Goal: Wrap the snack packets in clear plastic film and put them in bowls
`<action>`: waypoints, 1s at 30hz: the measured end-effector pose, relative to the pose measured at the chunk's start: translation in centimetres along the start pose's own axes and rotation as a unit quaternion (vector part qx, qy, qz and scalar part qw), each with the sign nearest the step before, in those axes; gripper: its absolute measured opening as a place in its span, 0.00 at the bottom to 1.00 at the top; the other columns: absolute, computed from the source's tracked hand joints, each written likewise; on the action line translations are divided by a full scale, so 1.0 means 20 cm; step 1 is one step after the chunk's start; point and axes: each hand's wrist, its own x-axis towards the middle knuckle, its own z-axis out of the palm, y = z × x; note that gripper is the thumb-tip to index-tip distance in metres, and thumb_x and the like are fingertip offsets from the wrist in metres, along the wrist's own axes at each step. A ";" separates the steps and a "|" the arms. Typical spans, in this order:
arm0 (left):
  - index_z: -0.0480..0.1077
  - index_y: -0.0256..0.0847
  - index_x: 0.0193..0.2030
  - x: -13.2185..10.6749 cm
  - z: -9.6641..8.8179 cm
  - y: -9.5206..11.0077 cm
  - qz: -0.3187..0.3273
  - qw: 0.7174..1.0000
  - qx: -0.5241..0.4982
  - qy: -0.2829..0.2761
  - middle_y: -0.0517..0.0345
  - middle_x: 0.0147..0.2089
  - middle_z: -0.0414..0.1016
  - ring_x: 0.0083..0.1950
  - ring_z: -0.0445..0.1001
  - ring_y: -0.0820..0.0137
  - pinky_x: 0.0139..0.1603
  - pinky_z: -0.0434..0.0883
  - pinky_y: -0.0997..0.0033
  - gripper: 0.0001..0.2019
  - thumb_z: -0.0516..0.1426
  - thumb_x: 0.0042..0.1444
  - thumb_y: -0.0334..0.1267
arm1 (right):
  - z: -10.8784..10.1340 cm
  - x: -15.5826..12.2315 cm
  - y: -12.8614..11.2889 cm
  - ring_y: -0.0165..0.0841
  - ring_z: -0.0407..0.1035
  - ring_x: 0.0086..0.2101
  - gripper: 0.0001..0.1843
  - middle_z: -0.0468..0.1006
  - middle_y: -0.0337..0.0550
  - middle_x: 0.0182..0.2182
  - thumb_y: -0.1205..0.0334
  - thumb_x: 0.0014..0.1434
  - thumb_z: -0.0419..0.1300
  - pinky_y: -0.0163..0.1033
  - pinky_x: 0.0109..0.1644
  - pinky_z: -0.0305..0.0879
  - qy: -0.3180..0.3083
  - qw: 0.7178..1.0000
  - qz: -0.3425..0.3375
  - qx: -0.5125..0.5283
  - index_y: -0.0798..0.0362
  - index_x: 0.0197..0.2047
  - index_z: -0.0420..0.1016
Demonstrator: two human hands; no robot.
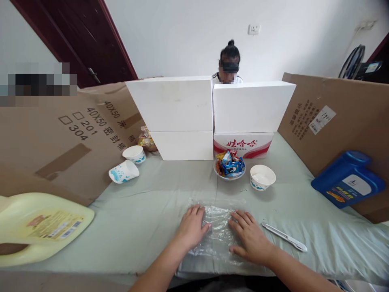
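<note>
A clear plastic bag (217, 227) lies flat and crinkled on the cloth-covered table near its front edge. On the bag's left side rests my left hand (193, 227), palm down with its fingers apart. My right hand (251, 237) lies spread over the right side, also palm down. Just right of that hand is a white utility knife (285, 237), lying at a slant. Beyond the bag stand a bowl (223, 175) heaped with colourful wrapped snacks (231, 164) and a white paper bowl (263, 177) with a blue pattern.
Left: an upright paper bowl (134, 154), a tipped one (124, 172), a bagged snack (146, 140), a yellow jug (45, 227). White boxes (182, 105) line the back, a person (229, 65) behind them. Cardboard panels (91, 142) flank the table; a blue bottle (348, 178) leans right.
</note>
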 end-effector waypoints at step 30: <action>0.74 0.46 0.40 -0.41 0.02 -0.28 0.240 0.963 -0.105 -0.056 0.57 0.60 0.70 0.68 0.59 0.61 0.67 0.60 0.57 0.11 0.54 0.57 0.28 | -0.03 -0.41 0.03 0.42 0.55 0.63 0.17 0.66 0.47 0.62 0.59 0.62 0.56 0.54 0.66 0.52 -0.042 0.994 -0.033 0.094 0.46 0.55 0.71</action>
